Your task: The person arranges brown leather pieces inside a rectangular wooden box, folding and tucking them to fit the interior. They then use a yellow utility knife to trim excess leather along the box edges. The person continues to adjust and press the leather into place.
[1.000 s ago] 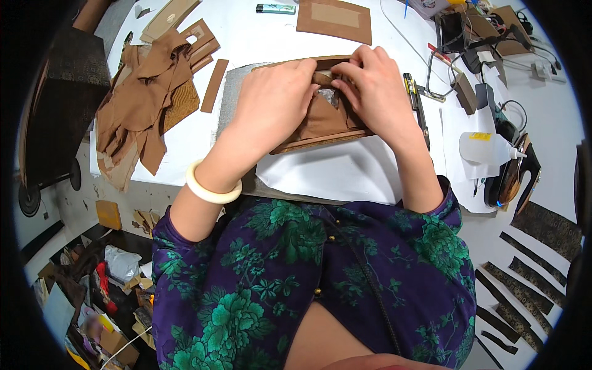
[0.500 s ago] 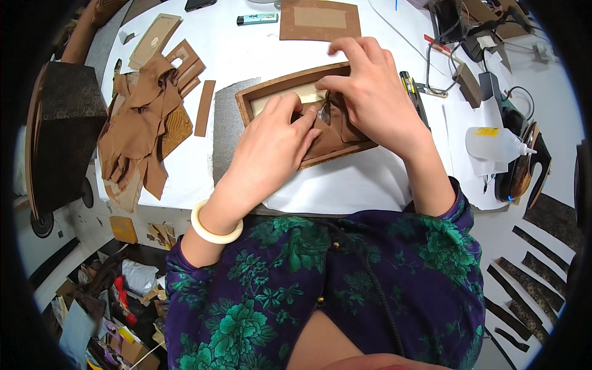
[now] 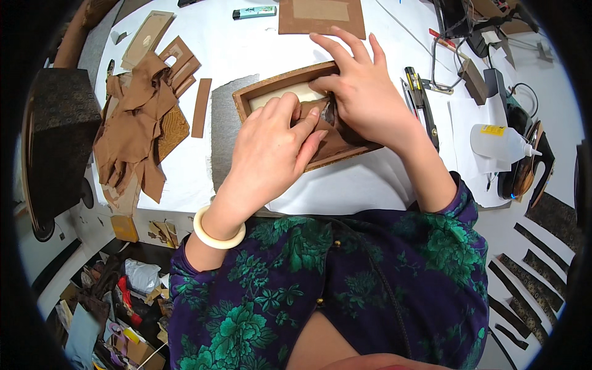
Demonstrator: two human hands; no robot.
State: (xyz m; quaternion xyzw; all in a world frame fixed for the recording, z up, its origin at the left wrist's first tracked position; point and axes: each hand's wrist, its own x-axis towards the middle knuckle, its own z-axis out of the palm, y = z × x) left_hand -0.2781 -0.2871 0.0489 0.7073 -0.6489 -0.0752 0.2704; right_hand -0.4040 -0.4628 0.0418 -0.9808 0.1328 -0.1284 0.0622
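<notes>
Right hand (image 3: 372, 103) wider-splayed over white tabletop (image 3: 231, 49)

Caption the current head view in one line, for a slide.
Left hand and right hand at brown material inside a shallow brown box, a yellow-and-black cutter lying to the right.

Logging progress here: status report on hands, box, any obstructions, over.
Left hand at brown lining inside open box. Right hand spread over box's right end. Hands partly hide lining.
</notes>
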